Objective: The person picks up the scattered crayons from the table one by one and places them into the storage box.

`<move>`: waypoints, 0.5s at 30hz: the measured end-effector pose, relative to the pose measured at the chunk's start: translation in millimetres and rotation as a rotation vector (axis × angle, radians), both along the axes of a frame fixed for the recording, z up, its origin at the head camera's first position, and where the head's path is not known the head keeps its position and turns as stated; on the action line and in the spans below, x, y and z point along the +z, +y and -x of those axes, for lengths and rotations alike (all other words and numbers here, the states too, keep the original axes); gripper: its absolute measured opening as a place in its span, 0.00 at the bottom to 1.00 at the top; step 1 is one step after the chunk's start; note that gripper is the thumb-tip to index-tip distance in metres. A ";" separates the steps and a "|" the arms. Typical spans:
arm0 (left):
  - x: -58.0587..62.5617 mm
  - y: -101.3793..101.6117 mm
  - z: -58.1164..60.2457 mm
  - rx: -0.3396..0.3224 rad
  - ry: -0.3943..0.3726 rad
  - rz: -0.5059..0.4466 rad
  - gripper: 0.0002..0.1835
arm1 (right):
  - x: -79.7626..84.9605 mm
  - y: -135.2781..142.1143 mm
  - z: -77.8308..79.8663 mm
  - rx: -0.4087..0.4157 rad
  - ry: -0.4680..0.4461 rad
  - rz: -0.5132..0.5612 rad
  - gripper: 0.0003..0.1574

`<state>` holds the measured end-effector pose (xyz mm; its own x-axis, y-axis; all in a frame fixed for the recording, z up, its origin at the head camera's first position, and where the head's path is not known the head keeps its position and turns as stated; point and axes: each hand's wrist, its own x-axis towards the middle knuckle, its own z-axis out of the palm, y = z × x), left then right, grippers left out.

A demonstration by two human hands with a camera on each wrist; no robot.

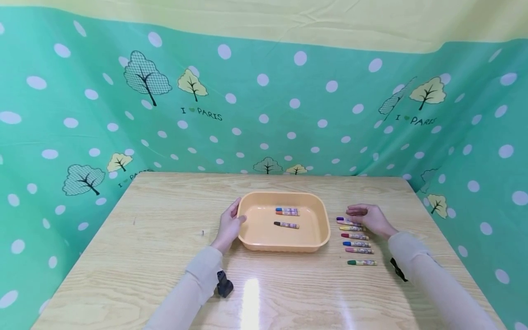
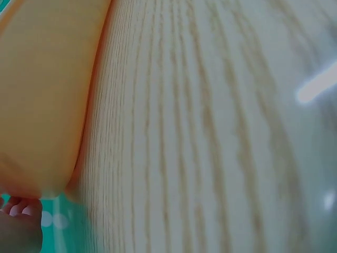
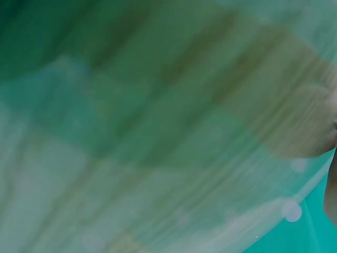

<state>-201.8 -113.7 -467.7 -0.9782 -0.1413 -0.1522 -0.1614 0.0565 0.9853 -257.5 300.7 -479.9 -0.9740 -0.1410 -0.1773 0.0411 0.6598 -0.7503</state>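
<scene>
An orange plastic tray point(image 1: 284, 248) stands mid-table; three wrapped crayons lie inside, a blue crayon point(image 1: 284, 209) against an orange crayon point(image 1: 287, 213), and a black crayon point(image 1: 286, 225) nearer the front. My left hand point(image 1: 228, 228) grips the tray's left rim, thumb over the edge. To the right, several crayons form a column, from a purple crayon point(image 1: 340, 219) at the far end through a yellow crayon point(image 1: 350, 228) and a red crayon point(image 1: 354, 236) to a green crayon point(image 1: 362, 262) nearest. My right hand point(image 1: 371, 219) hovers over the far end, its fingers extended past the purple crayon and partly covering it.
The light wooden table point(image 1: 173, 238) carries everything. Behind and beside it hangs a green dotted cloth point(image 1: 280, 105) with printed trees. Small dark specks point(image 1: 202, 233) lie left of the tray. In the right wrist view, tabletop and cloth overlap hazily.
</scene>
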 end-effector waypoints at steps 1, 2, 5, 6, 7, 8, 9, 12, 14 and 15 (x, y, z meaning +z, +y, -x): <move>0.0 -0.1 0.1 -0.001 0.001 -0.001 0.34 | -0.6 0.0 0.8 -0.007 0.001 -0.001 0.26; -0.1 -0.1 0.1 -0.002 0.003 -0.003 0.34 | -1.0 -0.1 1.5 -0.008 0.005 -0.004 0.26; 0.1 0.0 0.1 0.002 0.003 -0.005 0.34 | -1.8 0.2 2.8 0.000 0.017 -0.005 0.26; 0.3 0.0 0.1 0.003 0.002 -0.006 0.34 | -1.8 0.0 2.8 0.005 0.020 -0.007 0.27; 0.3 0.1 0.4 0.006 0.002 -0.006 0.34 | -2.0 -0.1 3.0 0.010 0.023 -0.015 0.26; 0.5 0.1 0.5 0.009 0.000 -0.004 0.35 | -1.8 -0.5 3.0 0.015 0.029 -0.024 0.26; 0.7 0.0 0.7 0.012 0.001 -0.003 0.35 | -1.5 -1.0 2.9 0.027 0.036 -0.032 0.27; 1.2 0.5 0.9 0.015 -0.005 0.001 0.35 | -0.5 -1.9 2.2 0.040 0.048 -0.043 0.26; 1.3 1.0 0.6 0.013 -0.004 0.006 0.35 | -0.7 -1.7 1.7 0.044 0.054 -0.044 0.25; 1.2 1.2 0.5 0.009 0.000 0.005 0.35 | -0.9 -1.6 1.2 0.044 0.054 -0.040 0.25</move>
